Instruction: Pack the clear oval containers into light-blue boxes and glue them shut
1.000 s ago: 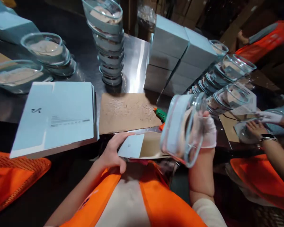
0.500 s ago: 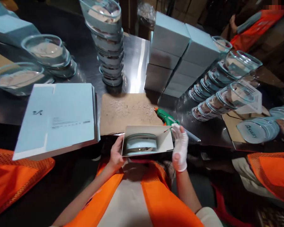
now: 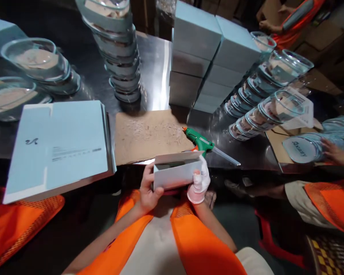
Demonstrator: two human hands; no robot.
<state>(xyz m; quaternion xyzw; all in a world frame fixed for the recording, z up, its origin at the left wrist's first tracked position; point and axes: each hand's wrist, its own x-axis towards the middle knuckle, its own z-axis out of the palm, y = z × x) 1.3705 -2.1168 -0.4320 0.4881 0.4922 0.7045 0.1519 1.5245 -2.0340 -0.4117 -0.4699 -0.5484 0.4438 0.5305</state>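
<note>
We've got the small pale-blue cardboard box (image 3: 176,173) clamped between both hands at the steel table's (image 3: 157,82) near edge: bare left hand (image 3: 147,189) gripping one end, gloved right hand (image 3: 200,183) bracing the other, flap half-folded, green glue gun (image 3: 200,140) lying just beyond.

A green glue gun (image 3: 200,140) lies beside brown cardboard (image 3: 150,133), behind it stacked pale boxes (image 3: 209,61)

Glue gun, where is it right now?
In the head view the glue gun lies on the metal table, right of the cardboard sheet, just beyond the box in both hands.
</note>
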